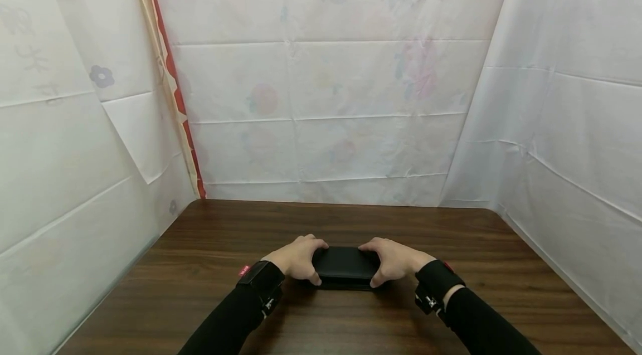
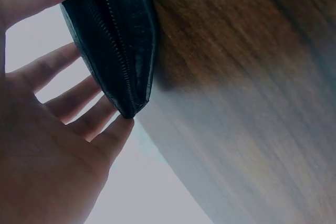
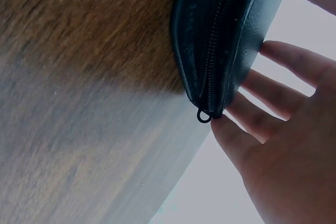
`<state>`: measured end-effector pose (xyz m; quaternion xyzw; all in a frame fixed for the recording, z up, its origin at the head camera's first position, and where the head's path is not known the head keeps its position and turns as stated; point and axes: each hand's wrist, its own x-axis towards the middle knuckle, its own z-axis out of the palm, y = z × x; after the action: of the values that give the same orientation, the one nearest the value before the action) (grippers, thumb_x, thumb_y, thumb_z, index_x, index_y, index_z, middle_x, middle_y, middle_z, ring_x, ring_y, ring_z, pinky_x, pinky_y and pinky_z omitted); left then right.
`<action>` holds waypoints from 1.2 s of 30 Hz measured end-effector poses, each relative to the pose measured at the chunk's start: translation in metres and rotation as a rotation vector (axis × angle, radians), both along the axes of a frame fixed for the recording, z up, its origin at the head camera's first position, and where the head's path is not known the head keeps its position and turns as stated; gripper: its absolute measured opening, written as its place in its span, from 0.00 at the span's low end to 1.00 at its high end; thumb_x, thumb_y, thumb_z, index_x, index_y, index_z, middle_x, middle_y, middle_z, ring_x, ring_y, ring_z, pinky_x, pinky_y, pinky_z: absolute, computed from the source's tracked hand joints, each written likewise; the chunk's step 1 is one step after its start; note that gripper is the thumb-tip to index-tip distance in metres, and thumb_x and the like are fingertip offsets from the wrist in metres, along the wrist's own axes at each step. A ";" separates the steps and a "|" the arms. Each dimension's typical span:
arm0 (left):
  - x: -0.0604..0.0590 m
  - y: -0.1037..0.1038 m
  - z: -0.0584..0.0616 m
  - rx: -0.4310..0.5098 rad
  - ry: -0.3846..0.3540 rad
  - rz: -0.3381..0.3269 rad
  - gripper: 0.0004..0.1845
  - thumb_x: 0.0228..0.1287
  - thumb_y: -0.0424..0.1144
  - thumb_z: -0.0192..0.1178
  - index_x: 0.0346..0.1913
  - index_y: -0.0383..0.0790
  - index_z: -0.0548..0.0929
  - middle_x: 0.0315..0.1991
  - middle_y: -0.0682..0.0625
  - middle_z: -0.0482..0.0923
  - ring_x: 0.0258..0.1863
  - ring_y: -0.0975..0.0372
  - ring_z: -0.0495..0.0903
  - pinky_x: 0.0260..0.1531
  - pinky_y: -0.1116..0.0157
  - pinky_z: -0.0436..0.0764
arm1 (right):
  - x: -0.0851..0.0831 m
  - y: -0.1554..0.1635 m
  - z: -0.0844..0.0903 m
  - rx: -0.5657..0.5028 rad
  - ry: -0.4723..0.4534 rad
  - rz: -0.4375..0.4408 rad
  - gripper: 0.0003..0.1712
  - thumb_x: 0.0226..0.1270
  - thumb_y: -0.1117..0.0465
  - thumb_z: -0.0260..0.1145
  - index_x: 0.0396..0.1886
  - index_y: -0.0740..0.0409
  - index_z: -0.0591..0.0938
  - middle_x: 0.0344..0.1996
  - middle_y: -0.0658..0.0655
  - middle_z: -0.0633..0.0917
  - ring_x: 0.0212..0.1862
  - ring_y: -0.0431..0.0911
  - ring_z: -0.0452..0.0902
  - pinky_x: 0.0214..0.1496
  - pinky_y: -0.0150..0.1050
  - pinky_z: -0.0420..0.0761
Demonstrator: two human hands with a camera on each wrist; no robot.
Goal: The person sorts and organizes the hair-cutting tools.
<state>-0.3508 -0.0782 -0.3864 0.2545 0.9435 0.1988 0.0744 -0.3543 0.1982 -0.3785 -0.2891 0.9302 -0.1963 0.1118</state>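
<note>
A black leather-like zip pouch (image 1: pixel 346 263) lies lengthwise across the table in front of me. My left hand (image 1: pixel 299 258) grips its left end, with the thumb at the near edge and the fingers along the far side. At the opposite end, my right hand (image 1: pixel 397 259) holds it the same way. Both wrist views show a zipper (image 2: pixel 122 59) running along the pouch's end. In the right wrist view a small dark ring (image 3: pixel 199 117) sticks out at the zipper's lower tip, close to the little finger.
The pouch is on a dark brown wood-grain table (image 1: pixel 241 221) with rounded far corners. White printed sheets (image 1: pixel 321 82) hang behind it and on both sides. A red-and-cream strip (image 1: pixel 175 87) runs down the back left corner. Each wrist carries a black strap (image 1: pixel 266 277).
</note>
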 end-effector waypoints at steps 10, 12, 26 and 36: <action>-0.002 -0.001 -0.004 0.009 -0.012 0.006 0.42 0.47 0.40 0.79 0.69 0.44 0.76 0.63 0.46 0.71 0.65 0.49 0.67 0.60 0.47 0.73 | 0.001 -0.001 0.000 0.007 0.001 -0.002 0.48 0.49 0.58 0.82 0.71 0.62 0.73 0.63 0.58 0.76 0.64 0.54 0.71 0.66 0.55 0.71; -0.002 -0.002 -0.003 0.019 -0.022 0.005 0.41 0.47 0.40 0.79 0.69 0.44 0.76 0.63 0.46 0.71 0.64 0.49 0.68 0.59 0.46 0.73 | 0.001 0.000 0.000 0.008 -0.003 -0.002 0.48 0.49 0.57 0.81 0.71 0.61 0.73 0.63 0.58 0.76 0.64 0.54 0.71 0.66 0.55 0.71; 0.004 -0.005 0.001 0.036 -0.068 -0.023 0.42 0.48 0.44 0.80 0.69 0.44 0.75 0.62 0.47 0.71 0.65 0.49 0.66 0.60 0.46 0.72 | 0.003 0.003 0.002 0.006 -0.024 0.011 0.47 0.49 0.58 0.81 0.71 0.59 0.74 0.63 0.58 0.75 0.64 0.55 0.72 0.66 0.55 0.71; 0.008 -0.003 -0.001 -0.001 -0.061 0.001 0.49 0.44 0.51 0.83 0.72 0.46 0.73 0.65 0.46 0.68 0.65 0.50 0.66 0.59 0.46 0.73 | 0.004 0.001 -0.001 0.015 -0.016 0.007 0.47 0.50 0.58 0.81 0.71 0.59 0.74 0.64 0.59 0.74 0.63 0.55 0.71 0.65 0.55 0.71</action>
<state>-0.3425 -0.0815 -0.3871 0.2478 0.9410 0.2060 0.1030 -0.3505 0.1992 -0.3790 -0.2900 0.9298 -0.1911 0.1221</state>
